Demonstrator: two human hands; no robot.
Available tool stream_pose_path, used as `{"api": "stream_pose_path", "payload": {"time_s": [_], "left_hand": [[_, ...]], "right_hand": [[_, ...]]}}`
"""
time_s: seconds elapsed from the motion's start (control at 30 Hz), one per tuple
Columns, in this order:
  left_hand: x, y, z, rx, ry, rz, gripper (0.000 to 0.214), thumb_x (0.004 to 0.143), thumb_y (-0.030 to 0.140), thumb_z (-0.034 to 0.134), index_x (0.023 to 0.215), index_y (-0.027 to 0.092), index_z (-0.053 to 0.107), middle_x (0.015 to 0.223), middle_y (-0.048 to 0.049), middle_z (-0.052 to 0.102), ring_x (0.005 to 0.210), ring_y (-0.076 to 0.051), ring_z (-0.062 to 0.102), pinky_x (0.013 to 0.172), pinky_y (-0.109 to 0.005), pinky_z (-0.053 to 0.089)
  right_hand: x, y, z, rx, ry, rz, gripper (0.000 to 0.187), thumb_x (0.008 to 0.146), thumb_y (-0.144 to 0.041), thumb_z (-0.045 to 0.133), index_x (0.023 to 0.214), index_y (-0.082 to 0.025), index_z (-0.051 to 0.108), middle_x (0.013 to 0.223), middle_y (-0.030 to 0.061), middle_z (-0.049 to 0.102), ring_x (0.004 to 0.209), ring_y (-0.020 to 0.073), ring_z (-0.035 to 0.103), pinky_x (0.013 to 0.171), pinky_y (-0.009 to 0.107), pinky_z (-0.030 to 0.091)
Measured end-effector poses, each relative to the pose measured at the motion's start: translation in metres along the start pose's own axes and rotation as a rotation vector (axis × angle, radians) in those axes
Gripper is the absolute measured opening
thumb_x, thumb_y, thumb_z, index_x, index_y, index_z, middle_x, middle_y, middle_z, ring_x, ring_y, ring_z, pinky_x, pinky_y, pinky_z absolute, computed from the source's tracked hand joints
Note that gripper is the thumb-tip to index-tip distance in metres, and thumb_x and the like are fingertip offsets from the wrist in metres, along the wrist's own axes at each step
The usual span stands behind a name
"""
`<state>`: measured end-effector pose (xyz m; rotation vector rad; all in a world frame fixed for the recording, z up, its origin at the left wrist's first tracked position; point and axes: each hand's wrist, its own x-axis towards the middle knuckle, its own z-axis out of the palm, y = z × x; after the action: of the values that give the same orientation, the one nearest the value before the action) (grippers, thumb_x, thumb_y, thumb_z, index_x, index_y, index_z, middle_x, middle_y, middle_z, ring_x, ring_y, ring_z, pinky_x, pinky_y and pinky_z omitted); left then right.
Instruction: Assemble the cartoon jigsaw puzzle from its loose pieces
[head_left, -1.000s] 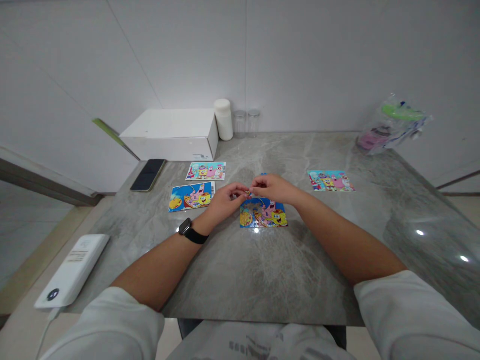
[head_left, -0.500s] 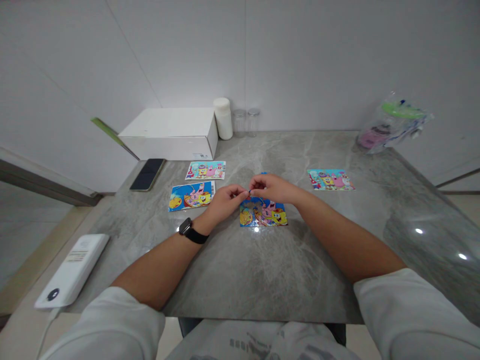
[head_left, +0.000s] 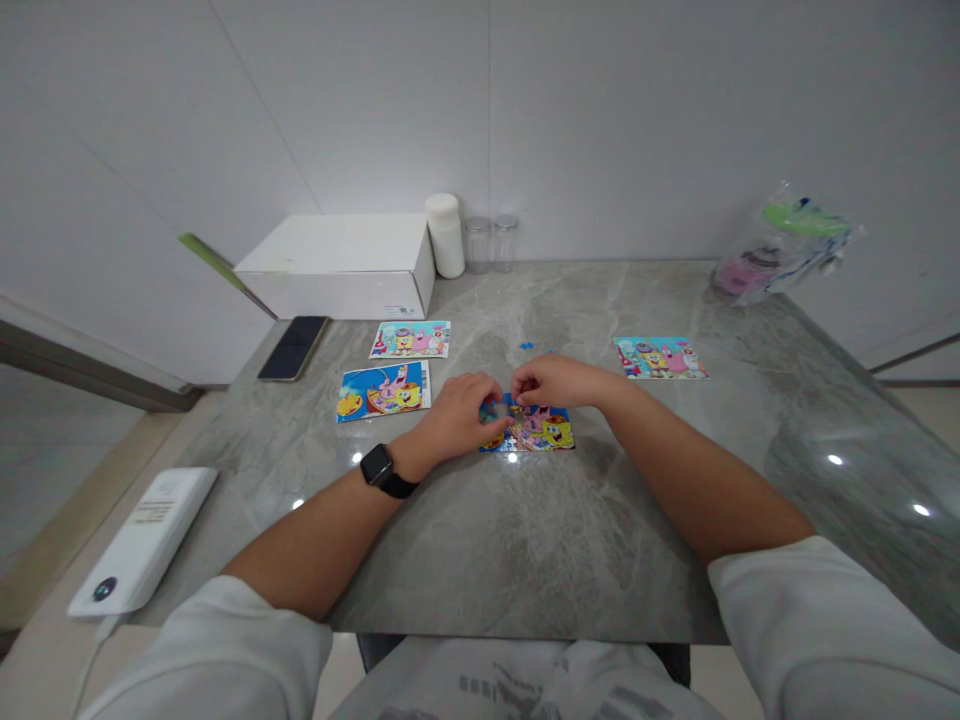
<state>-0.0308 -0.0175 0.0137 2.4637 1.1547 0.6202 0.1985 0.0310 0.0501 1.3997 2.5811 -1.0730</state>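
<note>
A cartoon jigsaw puzzle [head_left: 551, 432] lies flat in front of me, with a grey gap in its upper left part. My left hand [head_left: 463, 415] rests at its left end, thumb and fingers apart around that corner and partly covering it. Over the upper edge is my right hand [head_left: 559, 382], its fingertips pinched together; whatever they hold is too small or hidden to name. Just beyond the right hand lies a loose blue puzzle piece [head_left: 526, 345]. Left of the puzzle is a picture card [head_left: 382, 391] with the same cartoon figures.
A second card [head_left: 410, 340] lies behind the first, and another cartoon picture [head_left: 660, 358] sits at right. Toward the back stand a white box [head_left: 337, 270], a white bottle [head_left: 446, 238] and two clear jars [head_left: 491, 248]. A phone [head_left: 295, 348] and power bank [head_left: 146, 540] are left; a plastic bag [head_left: 784, 250] is back right.
My hands have moved apart from their joint pinch. The left has come down over the puzzle's left end with its fingers spread; the right has shifted slightly right, uncovering a loose blue piece.
</note>
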Motion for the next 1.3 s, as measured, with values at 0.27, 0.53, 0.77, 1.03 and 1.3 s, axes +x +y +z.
{"api": "stream_pose_path", "payload": {"time_s": [0.27, 0.53, 0.77, 1.03, 1.3], "left_hand": [[-0.003, 0.01, 0.005, 0.072, -0.107, 0.028, 0.046, 0.08, 0.058, 0.081, 0.098, 0.021, 0.061, 0.101, -0.0085, 0.068, 0.093, -0.027, 0.063, 0.083, -0.041, 0.045], [-0.004, 0.01, 0.007, 0.108, -0.11, 0.048, 0.045, 0.081, 0.058, 0.081, 0.097, 0.022, 0.061, 0.103, -0.009, 0.068, 0.097, -0.029, 0.062, 0.087, -0.043, 0.045], [-0.003, 0.011, 0.006, 0.119, -0.131, 0.061, 0.044, 0.082, 0.058, 0.079, 0.098, 0.021, 0.062, 0.103, -0.0097, 0.067, 0.097, -0.029, 0.062, 0.086, -0.043, 0.044], [-0.005, 0.007, 0.008, 0.135, -0.132, 0.079, 0.045, 0.083, 0.06, 0.078, 0.1, 0.022, 0.062, 0.104, -0.0102, 0.066, 0.099, -0.03, 0.061, 0.087, -0.043, 0.043], [-0.005, 0.007, 0.009, 0.19, -0.15, 0.088, 0.049, 0.085, 0.064, 0.074, 0.102, 0.021, 0.061, 0.107, -0.0104, 0.066, 0.1, -0.029, 0.061, 0.088, -0.043, 0.043]], "right_hand": [[-0.003, -0.019, 0.003, -0.194, -0.027, 0.021, 0.017, 0.083, -0.017, 0.068, 0.092, -0.023, 0.081, 0.081, 0.0016, 0.079, 0.071, 0.0171, 0.069, 0.062, 0.026, 0.041], [-0.001, -0.015, 0.01, -0.254, -0.023, 0.004, 0.017, 0.079, -0.019, 0.07, 0.089, -0.026, 0.082, 0.082, 0.0023, 0.08, 0.074, 0.0196, 0.07, 0.063, 0.028, 0.042], [0.001, -0.014, 0.015, -0.272, 0.014, 0.027, 0.013, 0.079, -0.02, 0.072, 0.085, -0.025, 0.082, 0.08, 0.0045, 0.079, 0.074, 0.0216, 0.069, 0.061, 0.029, 0.039], [0.002, -0.014, 0.016, -0.294, -0.003, 0.033, 0.016, 0.08, -0.021, 0.069, 0.088, -0.024, 0.082, 0.084, 0.0064, 0.08, 0.077, 0.0234, 0.07, 0.061, 0.031, 0.039], [0.0, -0.022, 0.015, -0.377, -0.029, 0.077, 0.018, 0.083, -0.025, 0.07, 0.096, -0.023, 0.083, 0.093, 0.0081, 0.081, 0.087, 0.0244, 0.073, 0.066, 0.029, 0.043]]}}
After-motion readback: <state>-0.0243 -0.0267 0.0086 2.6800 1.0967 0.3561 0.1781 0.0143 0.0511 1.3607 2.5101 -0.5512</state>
